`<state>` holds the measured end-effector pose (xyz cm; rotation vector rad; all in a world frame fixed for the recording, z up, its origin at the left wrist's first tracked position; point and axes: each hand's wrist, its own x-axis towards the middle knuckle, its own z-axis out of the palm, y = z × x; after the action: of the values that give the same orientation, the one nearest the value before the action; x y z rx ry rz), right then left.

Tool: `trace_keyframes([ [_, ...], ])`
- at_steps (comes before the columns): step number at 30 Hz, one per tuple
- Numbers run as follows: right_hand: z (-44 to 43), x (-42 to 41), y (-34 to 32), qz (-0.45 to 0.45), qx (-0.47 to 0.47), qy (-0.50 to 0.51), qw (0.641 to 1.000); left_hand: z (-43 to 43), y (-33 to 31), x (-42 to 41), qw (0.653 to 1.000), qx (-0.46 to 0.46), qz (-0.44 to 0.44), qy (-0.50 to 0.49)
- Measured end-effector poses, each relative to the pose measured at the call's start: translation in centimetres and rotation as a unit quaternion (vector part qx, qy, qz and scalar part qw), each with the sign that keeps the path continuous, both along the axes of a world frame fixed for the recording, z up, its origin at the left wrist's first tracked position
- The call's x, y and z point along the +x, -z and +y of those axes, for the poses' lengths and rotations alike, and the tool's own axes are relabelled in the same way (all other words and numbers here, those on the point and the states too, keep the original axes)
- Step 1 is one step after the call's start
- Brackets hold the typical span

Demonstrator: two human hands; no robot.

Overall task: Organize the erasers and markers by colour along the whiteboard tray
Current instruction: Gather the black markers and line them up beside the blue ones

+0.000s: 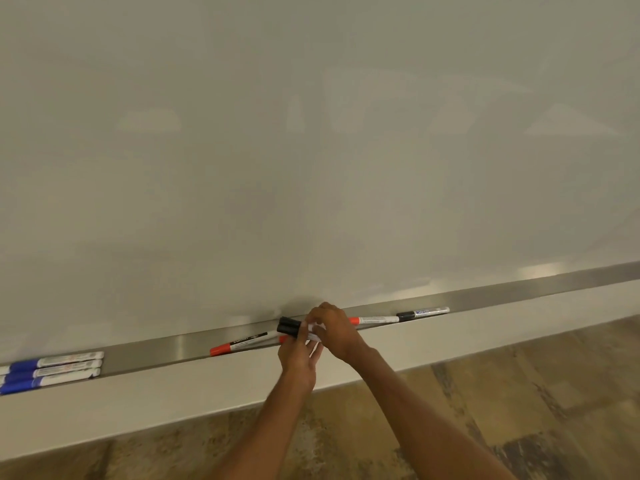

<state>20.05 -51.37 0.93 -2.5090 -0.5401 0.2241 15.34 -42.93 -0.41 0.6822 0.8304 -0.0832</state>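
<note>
Two black-capped markers (288,326) are held together just above the metal whiteboard tray (156,351). My left hand (299,355) grips their barrels from below, and my right hand (332,329) pinches them from above. Three blue-capped markers (52,370) lie side by side at the tray's left end. A red-capped marker (239,344) lies just left of my hands, and another red cap shows beneath my left hand. On the right lie a red-capped marker (374,320) and a black-capped marker (422,312), end to end. No eraser is in view.
The whiteboard (311,150) fills the upper view. A white ledge (138,403) runs below the tray, with a brown patterned floor (519,393) beneath.
</note>
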Motion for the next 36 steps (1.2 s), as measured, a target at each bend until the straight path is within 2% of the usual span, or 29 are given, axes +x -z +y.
trace_keyframes([
  [10,-2.0,0.2,-0.2,0.053,0.085,0.016,0.995,-1.2,1.3,0.6,0.998,0.049,0.033,-0.017],
  [15,-2.5,0.1,0.3,0.053,0.096,0.021,0.994,-1.6,1.4,0.8,0.995,0.067,0.061,-0.043],
  [20,-2.3,-0.3,1.2,0.061,0.117,0.035,0.991,-1.7,1.1,1.1,0.995,0.068,0.046,-0.059],
  [23,-2.3,-0.3,1.3,0.058,0.123,0.049,0.990,-1.4,1.1,1.2,0.996,0.063,0.048,-0.030],
  [29,-2.2,0.1,1.7,0.053,0.127,0.078,0.987,-1.1,0.8,1.4,0.999,0.010,0.027,-0.017],
  [36,-2.2,0.4,1.7,0.060,0.142,0.100,0.983,-1.1,1.0,1.3,0.999,0.039,0.009,-0.003],
])
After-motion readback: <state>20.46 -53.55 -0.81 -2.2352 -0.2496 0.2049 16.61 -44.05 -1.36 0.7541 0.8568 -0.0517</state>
